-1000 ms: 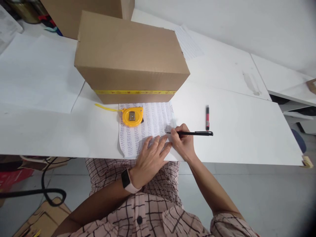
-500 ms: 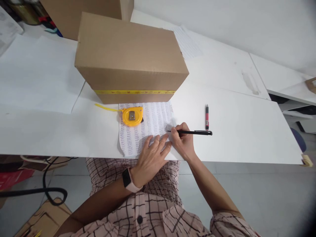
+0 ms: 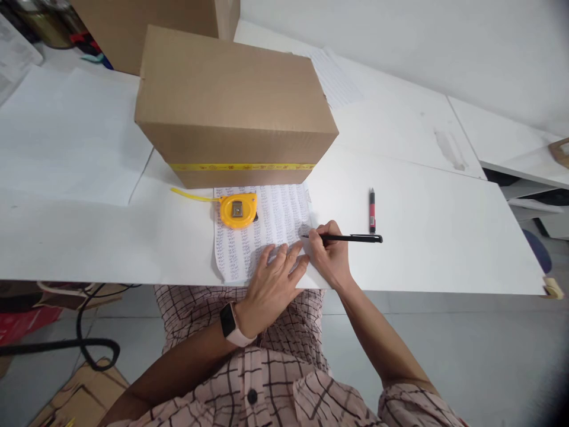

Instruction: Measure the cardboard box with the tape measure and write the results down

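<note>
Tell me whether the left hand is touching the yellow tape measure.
Apart. The head view shows it: part of the written sheet lies uncovered between the left hand and the yellow tape measure.

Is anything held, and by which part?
The right hand holds the black pen near its writing tip; the left hand rests on the paper, holding nothing.

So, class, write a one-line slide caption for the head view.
Right hand holds a black pen over a column-filled paper sheet on which the left hand and a yellow tape measure rest.
</note>
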The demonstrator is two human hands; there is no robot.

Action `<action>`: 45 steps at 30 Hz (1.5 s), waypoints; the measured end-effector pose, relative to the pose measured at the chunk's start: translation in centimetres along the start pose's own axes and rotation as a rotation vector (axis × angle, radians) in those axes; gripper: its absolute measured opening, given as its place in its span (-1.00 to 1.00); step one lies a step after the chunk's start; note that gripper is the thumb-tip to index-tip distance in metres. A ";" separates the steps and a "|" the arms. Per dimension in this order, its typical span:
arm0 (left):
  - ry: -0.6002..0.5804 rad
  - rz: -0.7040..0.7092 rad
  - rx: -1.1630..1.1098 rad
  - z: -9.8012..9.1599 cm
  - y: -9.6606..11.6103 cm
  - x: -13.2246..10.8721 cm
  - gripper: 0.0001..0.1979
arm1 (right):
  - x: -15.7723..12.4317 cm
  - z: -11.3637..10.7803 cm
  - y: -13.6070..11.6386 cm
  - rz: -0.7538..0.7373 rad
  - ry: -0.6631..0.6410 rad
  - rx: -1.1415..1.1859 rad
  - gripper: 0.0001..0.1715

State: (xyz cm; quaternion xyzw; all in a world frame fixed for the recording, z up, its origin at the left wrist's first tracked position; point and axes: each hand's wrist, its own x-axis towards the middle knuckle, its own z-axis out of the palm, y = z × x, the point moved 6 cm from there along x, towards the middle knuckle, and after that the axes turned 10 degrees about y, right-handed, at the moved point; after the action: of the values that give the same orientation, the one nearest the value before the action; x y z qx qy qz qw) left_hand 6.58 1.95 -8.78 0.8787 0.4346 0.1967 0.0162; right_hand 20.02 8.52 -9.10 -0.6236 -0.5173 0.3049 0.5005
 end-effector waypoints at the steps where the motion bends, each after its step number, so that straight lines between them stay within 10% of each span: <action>1: 0.000 -0.001 0.001 0.0 0.0 0.0 -0.38 | 0.0 0.0 0.1 0.001 -0.006 -0.002 -0.74; 36: -0.021 0.001 -0.029 -0.1 -0.1 0.1 -0.37 | 0.0 -0.1 0.2 0.011 0.017 -0.030 -0.73; 45: 0.087 -0.085 -0.277 -3.3 -1.7 -0.1 -0.55 | 1.2 -1.5 -0.9 -0.322 0.045 -0.321 -0.90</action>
State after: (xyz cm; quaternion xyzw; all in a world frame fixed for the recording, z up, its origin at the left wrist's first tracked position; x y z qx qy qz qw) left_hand 4.01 2.46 -6.11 0.8396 0.4403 0.2918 0.1265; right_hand 21.36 9.12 -7.60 -0.6114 -0.6407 0.1210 0.4484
